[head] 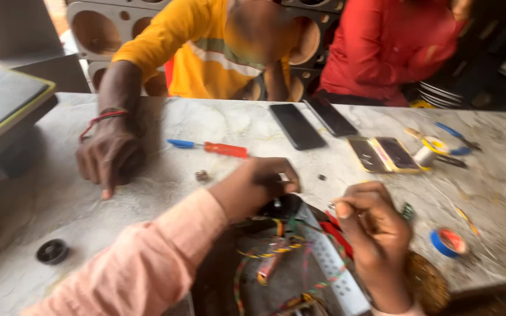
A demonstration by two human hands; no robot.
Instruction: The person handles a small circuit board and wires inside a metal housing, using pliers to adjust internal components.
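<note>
My left hand (259, 184), in a pink sleeve, is closed on a small black round part (282, 205) at the top of an opened device. That device (291, 263) lies at the near table edge, full of coloured wires around a white strip. My right hand (373, 234) hovers just right of it with fingers pinched together; whether anything small sits between them is too blurred to tell.
Across the marble table (206, 123) a person in a yellow shirt rests a hand (109, 155) on it. A red and blue screwdriver (209, 147), two dark phones (311, 123), a phone in a yellow case (385, 154), a blue tape roll (449, 241) and a black ring (52, 250) lie around.
</note>
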